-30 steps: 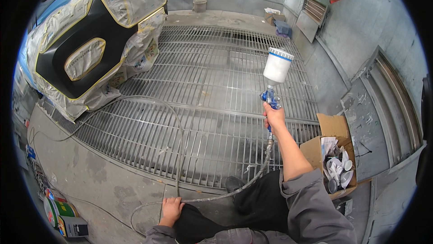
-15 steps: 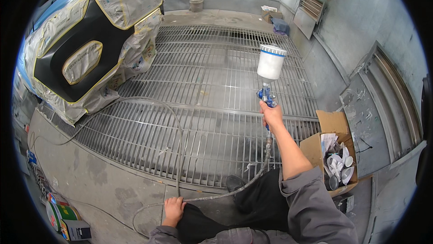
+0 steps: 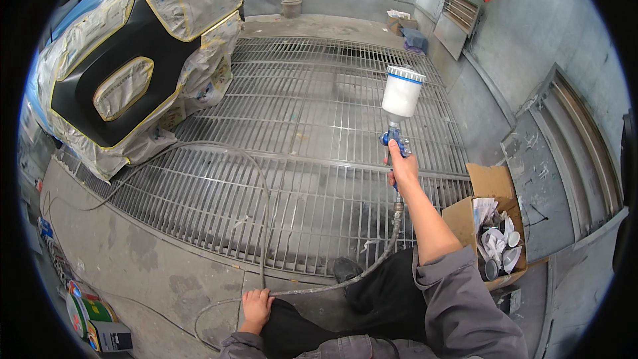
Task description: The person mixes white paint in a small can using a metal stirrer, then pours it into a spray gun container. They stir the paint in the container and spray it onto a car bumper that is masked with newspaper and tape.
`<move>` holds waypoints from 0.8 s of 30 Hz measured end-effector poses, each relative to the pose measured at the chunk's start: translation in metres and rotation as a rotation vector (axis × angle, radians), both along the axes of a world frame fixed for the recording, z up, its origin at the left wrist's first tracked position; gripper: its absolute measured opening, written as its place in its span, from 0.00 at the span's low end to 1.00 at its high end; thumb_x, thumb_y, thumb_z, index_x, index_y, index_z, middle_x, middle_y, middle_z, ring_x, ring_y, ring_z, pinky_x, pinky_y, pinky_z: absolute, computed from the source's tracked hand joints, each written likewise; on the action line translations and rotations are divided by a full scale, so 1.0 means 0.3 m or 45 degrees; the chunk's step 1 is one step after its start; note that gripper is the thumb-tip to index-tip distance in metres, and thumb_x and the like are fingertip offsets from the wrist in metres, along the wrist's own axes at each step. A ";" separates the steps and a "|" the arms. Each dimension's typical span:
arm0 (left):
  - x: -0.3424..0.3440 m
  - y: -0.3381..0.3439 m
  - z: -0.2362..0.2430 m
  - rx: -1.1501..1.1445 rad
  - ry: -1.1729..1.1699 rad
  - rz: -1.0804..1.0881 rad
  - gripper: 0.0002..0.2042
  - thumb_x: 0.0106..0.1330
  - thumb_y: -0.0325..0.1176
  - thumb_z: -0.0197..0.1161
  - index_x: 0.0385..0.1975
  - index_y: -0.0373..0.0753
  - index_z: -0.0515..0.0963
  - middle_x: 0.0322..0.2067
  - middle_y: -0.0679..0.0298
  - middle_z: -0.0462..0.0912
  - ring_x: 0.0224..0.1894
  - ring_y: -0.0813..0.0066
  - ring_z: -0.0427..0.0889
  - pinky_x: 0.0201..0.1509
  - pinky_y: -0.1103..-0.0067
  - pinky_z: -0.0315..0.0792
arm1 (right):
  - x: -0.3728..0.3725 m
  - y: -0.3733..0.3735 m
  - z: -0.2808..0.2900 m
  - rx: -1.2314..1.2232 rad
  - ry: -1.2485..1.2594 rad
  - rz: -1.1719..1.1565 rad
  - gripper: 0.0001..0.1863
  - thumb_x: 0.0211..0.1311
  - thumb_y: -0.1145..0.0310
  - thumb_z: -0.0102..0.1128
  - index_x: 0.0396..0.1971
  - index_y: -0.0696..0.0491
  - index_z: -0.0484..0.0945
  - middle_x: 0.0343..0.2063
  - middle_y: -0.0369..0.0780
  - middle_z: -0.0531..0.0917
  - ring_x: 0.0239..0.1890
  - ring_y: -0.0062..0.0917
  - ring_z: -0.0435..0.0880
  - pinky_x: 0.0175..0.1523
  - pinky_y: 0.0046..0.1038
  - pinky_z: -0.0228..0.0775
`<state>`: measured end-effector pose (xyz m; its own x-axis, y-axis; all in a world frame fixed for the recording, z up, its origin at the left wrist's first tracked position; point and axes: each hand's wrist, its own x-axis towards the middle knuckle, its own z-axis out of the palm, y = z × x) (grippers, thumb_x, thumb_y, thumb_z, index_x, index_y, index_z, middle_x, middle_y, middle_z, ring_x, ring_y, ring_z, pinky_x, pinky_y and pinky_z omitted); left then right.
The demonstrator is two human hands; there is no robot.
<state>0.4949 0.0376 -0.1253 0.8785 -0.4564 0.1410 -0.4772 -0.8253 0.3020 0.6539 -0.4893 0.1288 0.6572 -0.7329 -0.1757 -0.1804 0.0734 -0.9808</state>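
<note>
My right hand (image 3: 404, 168) is closed round the handle of a blue spray gun (image 3: 395, 141), held upright over the floor grating. A white paint cup (image 3: 401, 92) with a ribbed grey lid and a blue ring sits on top of the gun. From the bottom of its handle a grey air hose (image 3: 382, 258) curves down and across my legs. By my left knee, my left hand (image 3: 256, 308) has its fingers curled over the hose; its palm is hidden. Further off to the left stands a black panel (image 3: 83, 87), framed by masking film (image 3: 189, 3) and yellow tape.
Metal grating (image 3: 312, 186) covers much of the floor, with hose looped across it. A cardboard box (image 3: 458, 219) of used cups and paper stands right, near a louvred wall vent (image 3: 578, 153). Cans (image 3: 100, 312) sit lower left. A bucket (image 3: 290, 7) is at the far wall.
My right thumb has lifted onto the back of the spray gun. The gun has shifted very slightly to the right; my left hand has stayed put.
</note>
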 end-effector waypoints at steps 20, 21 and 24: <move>0.002 0.000 0.006 -0.002 -0.016 -0.001 0.15 0.63 0.43 0.71 0.47 0.46 0.83 0.36 0.62 0.82 0.44 0.56 0.79 0.58 0.60 0.68 | 0.017 -0.029 -0.044 -0.023 0.112 0.025 0.16 0.68 0.61 0.70 0.33 0.60 0.79 0.20 0.39 0.80 0.11 0.24 0.72 0.15 0.32 0.60; -0.001 0.001 0.002 0.000 -0.017 0.003 0.15 0.63 0.43 0.71 0.46 0.46 0.83 0.36 0.62 0.82 0.44 0.56 0.79 0.58 0.60 0.68 | 0.017 -0.025 -0.042 -0.018 0.101 0.019 0.16 0.69 0.61 0.69 0.33 0.60 0.79 0.20 0.39 0.80 0.10 0.24 0.72 0.15 0.32 0.60; -0.001 0.002 -0.004 0.007 -0.011 0.012 0.15 0.63 0.43 0.72 0.46 0.46 0.83 0.37 0.61 0.82 0.44 0.56 0.79 0.58 0.60 0.68 | 0.009 -0.028 -0.046 0.008 0.074 0.028 0.15 0.70 0.62 0.69 0.36 0.60 0.79 0.22 0.40 0.81 0.10 0.24 0.71 0.15 0.33 0.60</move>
